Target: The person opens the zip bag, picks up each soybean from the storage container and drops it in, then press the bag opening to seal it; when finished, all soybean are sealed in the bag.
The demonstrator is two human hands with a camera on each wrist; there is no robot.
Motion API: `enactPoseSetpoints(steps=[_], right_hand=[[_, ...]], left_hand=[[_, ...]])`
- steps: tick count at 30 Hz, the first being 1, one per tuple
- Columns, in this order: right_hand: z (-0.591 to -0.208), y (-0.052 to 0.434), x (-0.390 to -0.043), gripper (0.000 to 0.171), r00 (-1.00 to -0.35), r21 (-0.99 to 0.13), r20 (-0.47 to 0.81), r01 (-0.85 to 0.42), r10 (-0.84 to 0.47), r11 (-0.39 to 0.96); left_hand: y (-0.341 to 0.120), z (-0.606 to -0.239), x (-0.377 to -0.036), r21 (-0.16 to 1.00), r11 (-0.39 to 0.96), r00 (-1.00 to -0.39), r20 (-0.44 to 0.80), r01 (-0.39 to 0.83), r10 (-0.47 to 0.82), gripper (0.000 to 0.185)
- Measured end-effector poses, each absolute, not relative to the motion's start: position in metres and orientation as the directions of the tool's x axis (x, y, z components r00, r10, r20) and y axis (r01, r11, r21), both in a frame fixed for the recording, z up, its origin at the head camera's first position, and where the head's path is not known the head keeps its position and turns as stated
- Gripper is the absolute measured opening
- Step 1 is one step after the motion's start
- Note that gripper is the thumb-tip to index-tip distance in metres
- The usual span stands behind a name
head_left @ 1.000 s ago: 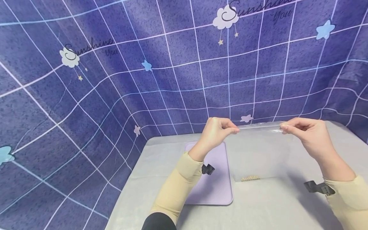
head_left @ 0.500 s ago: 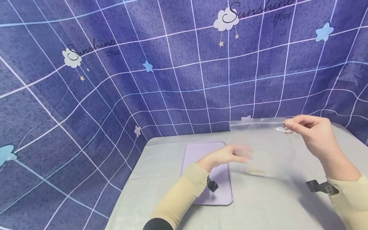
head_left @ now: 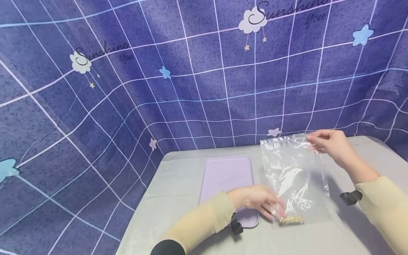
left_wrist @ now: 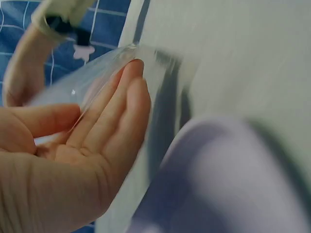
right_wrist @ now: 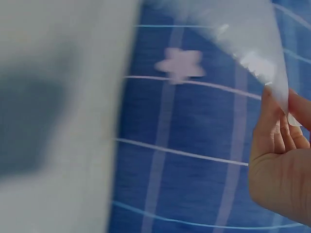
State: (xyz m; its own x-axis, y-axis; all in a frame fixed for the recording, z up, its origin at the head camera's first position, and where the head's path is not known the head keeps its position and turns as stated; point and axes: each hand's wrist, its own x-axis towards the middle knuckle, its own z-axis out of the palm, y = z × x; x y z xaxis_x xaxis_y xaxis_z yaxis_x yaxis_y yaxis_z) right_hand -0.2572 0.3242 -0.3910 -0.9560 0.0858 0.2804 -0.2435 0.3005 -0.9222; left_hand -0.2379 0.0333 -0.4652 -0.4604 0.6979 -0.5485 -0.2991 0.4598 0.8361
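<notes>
I see a clear plastic bag (head_left: 294, 173) standing up on the gray table (head_left: 178, 177). My right hand (head_left: 329, 143) pinches the top corner of the bag, the one far from the purple tray (head_left: 226, 177), with the fingers (right_wrist: 277, 131) and thumb squeezed together on the thin plastic. That corner is high above the table. My left hand (head_left: 258, 203) is down low at the bottom corner of the bag, the one close to the tray. Its fingers (left_wrist: 114, 114) are straight and flat against the plastic, with the thumb lying on the near side of the sheet. I cannot tell if the thumb squeezes it. This hand lies over the near edge of the tray. A short row of little tan beads (head_left: 290, 220) sits inside the bag at the very bottom, just beside my left fingertips. The bag's bottom edge rests on the table right next to the tray.
</notes>
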Motion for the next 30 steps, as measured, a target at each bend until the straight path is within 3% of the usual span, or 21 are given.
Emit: enactPoseSetpoints(steps=[5, 10, 17, 21, 24, 27, 30], right_hand=[[-0.438, 0.329, -0.283, 0.037, -0.989, -0.909, 0.142, -0.117, 0.032, 0.401], [-0.473, 0.330, -0.296, 0.042, -1.000, -0.909, 0.010, -0.006, 0.008, 0.417], [-0.484, 0.332, -0.298, 0.046, -0.992, -0.941, -0.101, 0.070, -0.077, 0.332], [-0.480, 0.333, -0.296, 0.049, -0.976, -0.929, -0.171, 0.114, -0.133, 0.351], [-0.474, 0.332, -0.294, 0.052, -0.984, -0.854, -0.122, 0.040, -0.126, 0.518], [-0.465, 0.333, -0.288, 0.056, -0.992, -0.694, -0.024, -0.073, -0.124, 0.716], [-0.453, 0.335, -0.280, 0.060, -0.988, -0.539, 0.045, -0.151, -0.150, 0.829]], left_hand=[[0.028, -0.469, -0.228, 0.795, 0.459, -0.462, -0.605, -0.396, 0.649, 0.024], [0.024, -0.474, -0.222, 0.766, 0.445, -0.440, -0.635, -0.464, 0.635, 0.023], [0.014, -0.470, -0.217, 0.751, 0.405, -0.409, -0.636, -0.521, 0.654, 0.014], [0.005, -0.463, -0.214, 0.745, 0.415, -0.391, -0.642, -0.523, 0.659, 0.014], [-0.007, -0.456, -0.212, 0.757, 0.434, -0.391, -0.634, -0.488, 0.667, 0.023], [-0.022, -0.448, -0.213, 0.799, 0.449, -0.409, -0.594, -0.401, 0.692, 0.034], [-0.041, -0.433, -0.221, 0.876, 0.449, -0.475, -0.476, -0.177, 0.740, 0.035]])
